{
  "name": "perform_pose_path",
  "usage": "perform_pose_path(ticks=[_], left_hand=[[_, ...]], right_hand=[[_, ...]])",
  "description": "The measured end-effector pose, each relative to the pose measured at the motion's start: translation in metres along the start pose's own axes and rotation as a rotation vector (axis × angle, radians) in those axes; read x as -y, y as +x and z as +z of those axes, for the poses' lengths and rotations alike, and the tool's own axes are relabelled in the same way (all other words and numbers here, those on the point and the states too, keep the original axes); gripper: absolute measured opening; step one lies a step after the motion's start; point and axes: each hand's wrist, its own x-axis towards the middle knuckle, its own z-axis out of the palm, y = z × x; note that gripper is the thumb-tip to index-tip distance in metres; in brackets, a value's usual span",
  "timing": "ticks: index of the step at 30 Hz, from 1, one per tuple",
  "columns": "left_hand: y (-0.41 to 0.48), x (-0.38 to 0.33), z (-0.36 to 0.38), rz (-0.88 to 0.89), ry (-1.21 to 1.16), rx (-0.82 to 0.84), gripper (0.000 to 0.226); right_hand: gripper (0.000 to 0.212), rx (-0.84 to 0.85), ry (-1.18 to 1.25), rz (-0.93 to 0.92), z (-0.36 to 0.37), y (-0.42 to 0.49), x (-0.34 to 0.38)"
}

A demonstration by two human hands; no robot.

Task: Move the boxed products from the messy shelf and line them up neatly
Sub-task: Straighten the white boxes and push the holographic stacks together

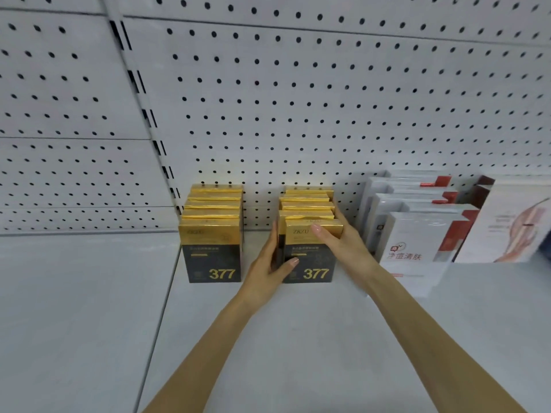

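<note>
Both hands on the right row (307,204) of black-gold "377" boxes, standing mid-shelf (298,338) and running back to the pegboard (298,99). Left hand (267,263): fingers (273,236) straight, flat against the row's left side, thumb on the front box (313,263) face. Right hand (340,242): fingers straight along the row's right side, thumb over the front box's top edge. Row is squeezed between the two palms. Left row (211,234) of the same boxes stands near, apart, untouched. White-red boxes (417,234) further right.
</note>
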Motion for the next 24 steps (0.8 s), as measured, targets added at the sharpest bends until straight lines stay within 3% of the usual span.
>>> perform_pose_path(ticks=[3,10,17,24], left_hand=[[0.0,0.001,0.0,0.003,0.001,0.0,0.079],[-0.003,0.005,0.005,0.035,-0.026,-0.1,0.076],[-0.006,0.011,0.006,0.086,0.059,-0.174,0.067],[-0.006,0.01,0.006,0.117,0.125,-0.151,0.064]], right_hand=[[0.067,0.035,0.053,-0.012,0.006,0.001,-0.006],[0.063,0.075,0.057,-0.016,0.009,0.004,-0.008],[0.049,0.002,-0.027,-0.116,0.001,-0.005,-0.025],[0.062,-0.036,-0.134,-0.137,0.009,-0.003,-0.032]])
